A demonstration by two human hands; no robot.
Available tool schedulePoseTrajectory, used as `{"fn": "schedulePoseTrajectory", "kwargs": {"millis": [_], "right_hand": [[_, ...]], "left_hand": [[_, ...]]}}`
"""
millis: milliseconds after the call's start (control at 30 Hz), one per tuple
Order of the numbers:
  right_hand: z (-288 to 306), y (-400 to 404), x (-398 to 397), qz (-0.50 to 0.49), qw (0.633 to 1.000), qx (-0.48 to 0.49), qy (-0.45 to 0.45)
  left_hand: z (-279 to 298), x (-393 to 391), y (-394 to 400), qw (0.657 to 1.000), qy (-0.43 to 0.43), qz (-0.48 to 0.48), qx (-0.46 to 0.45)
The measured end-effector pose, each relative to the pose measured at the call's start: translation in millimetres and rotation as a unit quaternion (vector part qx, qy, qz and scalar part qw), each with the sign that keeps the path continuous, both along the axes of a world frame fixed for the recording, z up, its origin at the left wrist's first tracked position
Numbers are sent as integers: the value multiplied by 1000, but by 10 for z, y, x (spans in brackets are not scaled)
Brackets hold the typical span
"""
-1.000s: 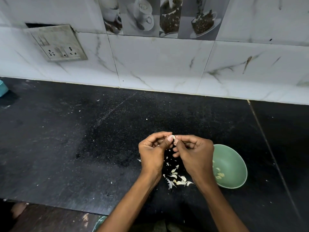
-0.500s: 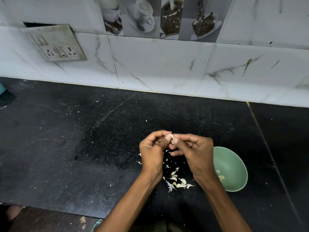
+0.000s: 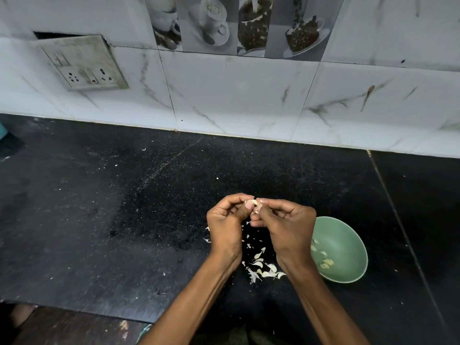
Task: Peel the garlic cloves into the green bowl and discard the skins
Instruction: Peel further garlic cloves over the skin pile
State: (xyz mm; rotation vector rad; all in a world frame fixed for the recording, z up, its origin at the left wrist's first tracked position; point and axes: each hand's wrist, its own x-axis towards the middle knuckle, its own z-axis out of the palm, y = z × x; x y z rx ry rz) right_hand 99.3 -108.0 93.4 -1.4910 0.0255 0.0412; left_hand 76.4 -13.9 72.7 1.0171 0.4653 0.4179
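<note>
Both hands, left [image 3: 225, 226] and right [image 3: 286, 227], pinch one clove [image 3: 252, 202] half peeled; few cloves lie in the bowl [image 3: 348, 235], skins [image 3: 261, 267] not yet discarded

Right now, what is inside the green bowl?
A few peeled garlic cloves lie in the green bowl. The right hand covers the bowl's left edge.

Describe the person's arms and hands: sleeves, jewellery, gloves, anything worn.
Both forearms are bare up to the frame's edge; no sleeves show. The left hand and right hand wear no gloves, and no rings, watch or bracelets are visible. The fingernails look short.
</note>
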Motion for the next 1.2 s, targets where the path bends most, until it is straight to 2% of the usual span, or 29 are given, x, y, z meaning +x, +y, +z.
{"fn": "schedulePoseTrajectory", "kwargs": {"millis": [167,333,433,533,667,867,1100,1200], "right_hand": [[-35,43,-27,-47,999,17,-8],[-29,13,6,-31,999,19,-31],[-47,-17,28,-33,999,4,-39],[-67,-48,37,-28,997,-32,-62],[-89,-82,45,-38,987,-89,-125],[-119,-95,69,-22,975,-113,-190],[-105,-126,76,-8,976,-94,-195],[-113,-139,89,-13,974,-100,-203]], "left_hand": [[10,1,-44,998,-2,-27,-57],[48,-9,-43,994,-11,-54,-90],[82,-29,-32,996,0,-61,-70],[113,-44,-25,998,29,-57,-10],[163,-55,-21,997,35,-63,35],[210,-46,-52,997,35,-59,34],[212,-56,-47,997,28,-69,34],[186,-37,-37,999,27,-17,44]]}}
